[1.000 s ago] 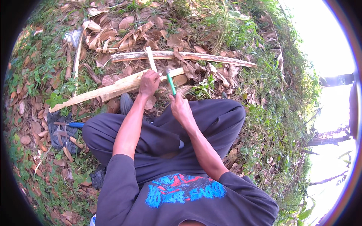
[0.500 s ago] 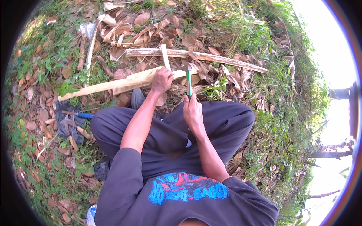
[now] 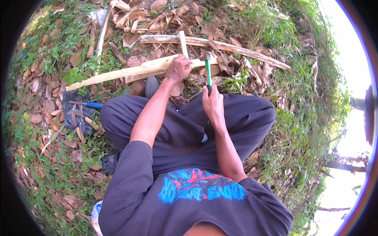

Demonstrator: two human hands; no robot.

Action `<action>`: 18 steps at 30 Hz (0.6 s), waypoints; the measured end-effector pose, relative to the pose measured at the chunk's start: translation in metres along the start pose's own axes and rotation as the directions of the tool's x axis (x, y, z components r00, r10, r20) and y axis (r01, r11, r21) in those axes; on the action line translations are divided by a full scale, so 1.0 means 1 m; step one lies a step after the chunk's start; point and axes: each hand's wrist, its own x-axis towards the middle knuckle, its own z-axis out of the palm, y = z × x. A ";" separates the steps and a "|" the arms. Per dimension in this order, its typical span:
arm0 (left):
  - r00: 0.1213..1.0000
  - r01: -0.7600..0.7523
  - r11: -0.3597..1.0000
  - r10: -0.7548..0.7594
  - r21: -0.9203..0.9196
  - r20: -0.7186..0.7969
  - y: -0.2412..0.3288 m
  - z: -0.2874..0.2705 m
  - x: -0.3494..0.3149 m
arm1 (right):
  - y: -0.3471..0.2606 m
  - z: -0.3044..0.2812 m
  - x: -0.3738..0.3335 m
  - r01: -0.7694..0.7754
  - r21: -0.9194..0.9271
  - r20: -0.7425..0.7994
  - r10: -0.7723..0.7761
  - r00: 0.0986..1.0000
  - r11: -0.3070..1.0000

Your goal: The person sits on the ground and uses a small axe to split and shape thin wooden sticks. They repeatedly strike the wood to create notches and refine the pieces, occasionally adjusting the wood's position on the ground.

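Observation:
Pale split wooden planks [image 3: 114, 75] lie across the ground in front of my crossed legs. A short pale wood strip [image 3: 183, 42] sticks up away from me past them, near my left hand. My left hand [image 3: 180, 67] rests on the planks with its fingers curled together; anything pinched in them is too small to make out. In my right hand [image 3: 213, 103] is a hammer [image 3: 208, 72] with a green shaft and dark grip, gripped low on the handle. Its head is over the right end of the planks, a little right of my left hand.
Beyond the planks lies a long weathered board [image 3: 236, 50] among dry leaves. To the left, a dark plastic bag [image 3: 70, 96] carries several tools, including a blue-handled one [image 3: 93, 105] and some with wooden handles. Another narrow stick [image 3: 103, 37] lies far left. Grass borders the right.
The whole scene has shifted up and slightly right in view. Both hands, the hammer and the planks keep nearly the same places relative to each other.

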 end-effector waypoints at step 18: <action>1.000 0.006 1.000 -0.006 0.016 -0.004 0.000 0.001 0.000 | 0.031 -0.002 0.010 -0.076 0.152 0.243 0.037 0.969 0.985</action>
